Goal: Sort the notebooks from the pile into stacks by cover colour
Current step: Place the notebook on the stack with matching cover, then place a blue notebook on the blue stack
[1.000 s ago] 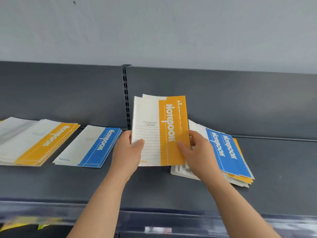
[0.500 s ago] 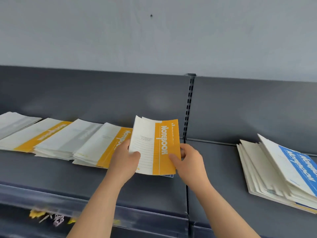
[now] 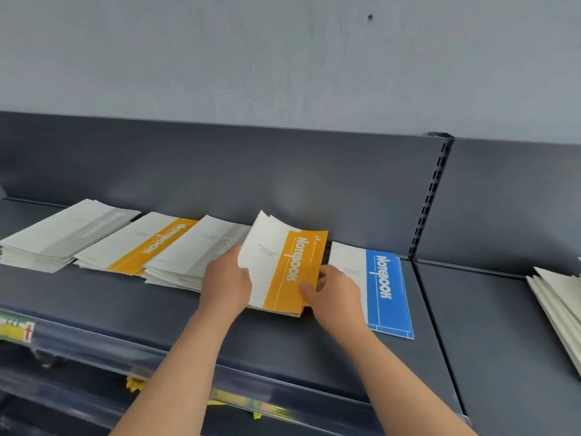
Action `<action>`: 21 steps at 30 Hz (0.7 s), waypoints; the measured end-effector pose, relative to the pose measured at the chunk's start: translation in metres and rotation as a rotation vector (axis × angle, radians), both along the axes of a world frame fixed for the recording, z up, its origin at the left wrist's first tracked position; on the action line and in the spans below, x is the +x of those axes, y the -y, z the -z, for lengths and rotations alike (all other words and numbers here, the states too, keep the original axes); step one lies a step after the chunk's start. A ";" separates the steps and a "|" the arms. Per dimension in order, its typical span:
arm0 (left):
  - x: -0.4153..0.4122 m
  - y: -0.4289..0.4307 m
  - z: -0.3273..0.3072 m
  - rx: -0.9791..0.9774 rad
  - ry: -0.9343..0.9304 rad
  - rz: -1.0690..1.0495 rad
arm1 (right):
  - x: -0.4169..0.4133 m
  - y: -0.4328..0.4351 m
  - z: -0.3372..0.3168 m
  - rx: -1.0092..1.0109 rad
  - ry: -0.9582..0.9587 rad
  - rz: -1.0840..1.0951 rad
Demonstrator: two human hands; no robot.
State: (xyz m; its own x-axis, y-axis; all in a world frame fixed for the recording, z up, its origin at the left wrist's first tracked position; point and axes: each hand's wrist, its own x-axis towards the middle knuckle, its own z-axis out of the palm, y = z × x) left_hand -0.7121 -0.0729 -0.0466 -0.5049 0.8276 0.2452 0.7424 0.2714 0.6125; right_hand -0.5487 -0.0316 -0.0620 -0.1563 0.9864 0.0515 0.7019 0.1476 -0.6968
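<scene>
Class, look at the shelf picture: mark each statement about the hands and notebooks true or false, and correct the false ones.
1. The left hand and the right hand both hold the orange notebooks. True.
2. A blue notebook lies left of them. False: the blue notebook lies to their right.
3. The leftmost stack has grey-banded covers. True.
4. The shelf is white. False: the shelf is dark grey.

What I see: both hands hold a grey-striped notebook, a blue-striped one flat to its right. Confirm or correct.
One error: the head view shows the held notebook, gripped by the left hand and right hand, has an orange stripe, not grey. The blue-striped notebook does lie flat to its right.
</scene>
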 end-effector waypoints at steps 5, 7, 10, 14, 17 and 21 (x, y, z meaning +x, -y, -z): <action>-0.010 -0.002 0.004 -0.028 -0.029 -0.010 | -0.010 0.000 0.002 0.085 0.227 -0.027; -0.009 -0.001 0.004 -0.014 -0.004 0.003 | -0.012 0.000 0.005 0.124 0.290 -0.030; -0.012 -0.003 0.006 -0.036 -0.030 0.023 | -0.012 -0.001 0.006 0.139 0.319 -0.040; -0.011 -0.002 0.001 -0.081 -0.178 -0.008 | -0.007 -0.001 -0.002 0.173 0.321 -0.056; 0.000 0.003 -0.008 -0.042 -0.306 -0.041 | 0.011 0.001 -0.018 0.235 0.258 -0.050; 0.036 0.006 -0.023 0.100 -0.327 0.001 | 0.050 0.007 -0.033 0.323 0.253 -0.052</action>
State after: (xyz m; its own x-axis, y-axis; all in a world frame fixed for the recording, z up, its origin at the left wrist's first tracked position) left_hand -0.6764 -0.0793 -0.0235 -0.3857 0.7918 0.4735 0.9040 0.2216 0.3657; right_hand -0.4987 -0.0387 -0.0288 -0.2529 0.9161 0.3111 0.8310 0.3704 -0.4151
